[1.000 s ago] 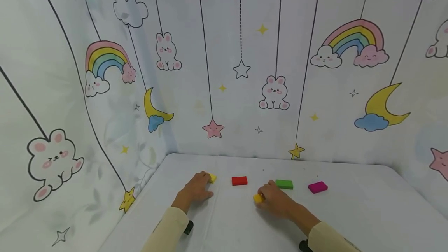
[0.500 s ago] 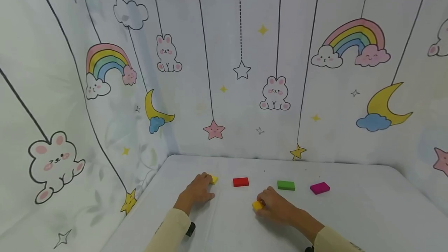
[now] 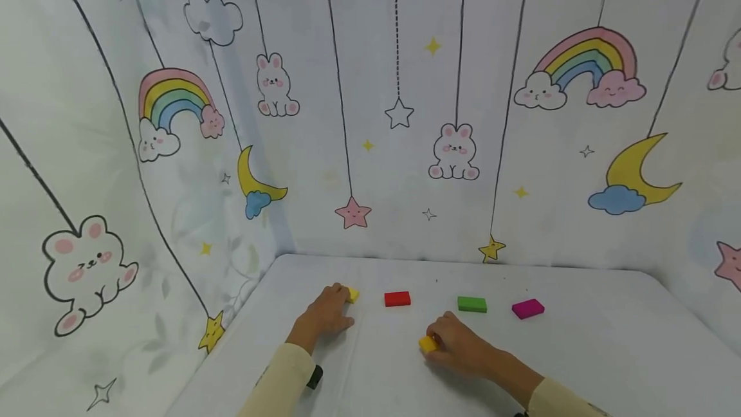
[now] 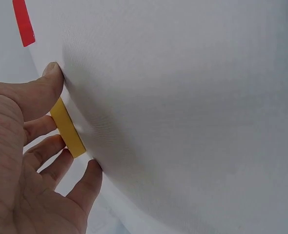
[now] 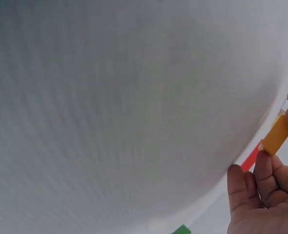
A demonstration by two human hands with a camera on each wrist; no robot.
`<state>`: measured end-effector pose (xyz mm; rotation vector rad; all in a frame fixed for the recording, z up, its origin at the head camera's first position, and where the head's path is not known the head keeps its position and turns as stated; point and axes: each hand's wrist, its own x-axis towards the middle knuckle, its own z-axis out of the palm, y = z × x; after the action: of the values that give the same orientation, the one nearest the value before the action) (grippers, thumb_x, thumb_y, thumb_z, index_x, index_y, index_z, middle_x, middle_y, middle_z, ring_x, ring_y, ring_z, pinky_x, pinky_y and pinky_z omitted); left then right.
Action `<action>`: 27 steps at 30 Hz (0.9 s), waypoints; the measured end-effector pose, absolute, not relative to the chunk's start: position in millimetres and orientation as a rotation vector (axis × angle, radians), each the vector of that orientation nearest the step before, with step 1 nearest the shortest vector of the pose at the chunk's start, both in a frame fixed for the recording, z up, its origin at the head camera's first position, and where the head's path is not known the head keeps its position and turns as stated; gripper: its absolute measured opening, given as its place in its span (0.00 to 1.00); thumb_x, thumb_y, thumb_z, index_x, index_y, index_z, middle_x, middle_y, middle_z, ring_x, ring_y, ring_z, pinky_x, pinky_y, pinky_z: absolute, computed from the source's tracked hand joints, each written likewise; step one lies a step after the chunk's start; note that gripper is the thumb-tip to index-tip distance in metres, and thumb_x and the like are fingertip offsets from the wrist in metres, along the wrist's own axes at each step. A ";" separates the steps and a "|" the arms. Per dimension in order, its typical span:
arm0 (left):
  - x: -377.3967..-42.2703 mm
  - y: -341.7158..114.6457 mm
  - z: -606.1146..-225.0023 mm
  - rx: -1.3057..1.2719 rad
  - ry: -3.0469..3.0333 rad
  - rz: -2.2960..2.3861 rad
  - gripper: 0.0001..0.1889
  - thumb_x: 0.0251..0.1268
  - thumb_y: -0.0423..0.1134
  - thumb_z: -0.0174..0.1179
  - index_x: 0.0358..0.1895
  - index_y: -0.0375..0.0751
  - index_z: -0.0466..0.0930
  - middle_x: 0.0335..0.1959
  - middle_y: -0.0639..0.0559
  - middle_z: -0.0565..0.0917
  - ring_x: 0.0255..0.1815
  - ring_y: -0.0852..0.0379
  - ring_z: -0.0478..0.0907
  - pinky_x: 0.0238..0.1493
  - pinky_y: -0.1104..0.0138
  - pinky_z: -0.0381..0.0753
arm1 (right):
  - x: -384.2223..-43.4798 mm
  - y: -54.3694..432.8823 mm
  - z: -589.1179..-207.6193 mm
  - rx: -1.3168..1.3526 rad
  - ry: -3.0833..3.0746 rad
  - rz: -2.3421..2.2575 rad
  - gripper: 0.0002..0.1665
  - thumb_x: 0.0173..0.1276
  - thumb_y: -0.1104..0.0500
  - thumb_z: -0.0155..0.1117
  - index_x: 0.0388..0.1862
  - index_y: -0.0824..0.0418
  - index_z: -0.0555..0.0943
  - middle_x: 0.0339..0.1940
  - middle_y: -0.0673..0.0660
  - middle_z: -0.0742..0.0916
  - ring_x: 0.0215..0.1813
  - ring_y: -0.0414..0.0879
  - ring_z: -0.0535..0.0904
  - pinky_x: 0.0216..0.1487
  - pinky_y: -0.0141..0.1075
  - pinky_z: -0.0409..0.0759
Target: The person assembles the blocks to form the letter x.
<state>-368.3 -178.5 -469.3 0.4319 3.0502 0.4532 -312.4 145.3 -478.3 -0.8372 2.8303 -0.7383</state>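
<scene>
My left hand (image 3: 324, 313) rests on the table at the left, its fingers touching a flat yellow block (image 3: 352, 295). In the left wrist view, several fingertips lie along one side of that yellow block (image 4: 68, 129), while the thumb stands apart from it near the cloth. To the right, my right hand (image 3: 460, 346) pinches an orange-yellow block (image 3: 428, 344) between thumb and fingers. The right wrist view has this orange-yellow block (image 5: 277, 135) held at a slant. Whether it touches the table is hard to tell.
Along the back of the white table (image 3: 376, 385) lie a red block (image 3: 397, 299), a green block (image 3: 471, 304) and a magenta block (image 3: 528, 309). A printed cloth (image 3: 312, 147) hangs behind and at the left side.
My right hand has drawn the orange-yellow block a short way toward me, away from the green block. The left hand and the other blocks keep their places.
</scene>
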 end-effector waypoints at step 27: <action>-369.9 -176.8 -467.9 0.408 3.041 0.452 0.26 0.62 0.45 0.72 0.60 0.40 0.74 0.57 0.47 0.74 0.61 0.46 0.71 0.58 0.46 0.77 | -299.4 148.5 -476.8 -0.696 2.717 -0.865 0.20 0.62 0.53 0.76 0.49 0.59 0.81 0.36 0.47 0.78 0.41 0.43 0.73 0.46 0.36 0.81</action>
<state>-369.9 -176.8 -467.9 0.4079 3.0414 0.4523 -299.4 148.5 -476.8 -0.6964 2.7167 -0.8650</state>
